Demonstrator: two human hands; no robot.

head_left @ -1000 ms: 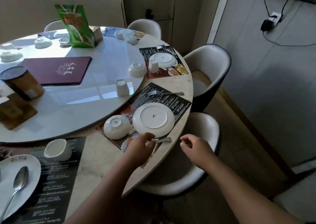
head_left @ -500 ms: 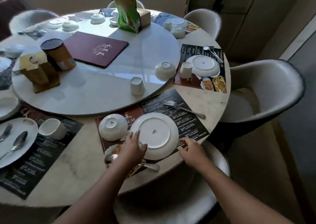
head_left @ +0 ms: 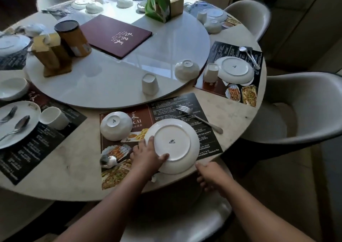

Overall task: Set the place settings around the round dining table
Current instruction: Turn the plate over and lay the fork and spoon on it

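- At the near edge of a round stone-topped bench [head_left: 74, 169], ringed by pale shell chairs [head_left: 303, 108] in a dim room, a white turntable [head_left: 118, 79] fills the centre.
- On the nearest placemat [head_left: 185, 101], an upside-down plate [head_left: 173, 145] overhangs the bench rim; bare stone lies open to its left.
- The left hand [head_left: 148, 157] grips the plate's near-left rim, thumb on top.
- The right hand [head_left: 211, 175] hovers at the bench edge, fingers loosely curled, empty.
- A fork [head_left: 199, 118] lies diagonally, tines toward the turntable; a spoon [head_left: 109, 161] and an upturned bowl [head_left: 116, 125] sit left.
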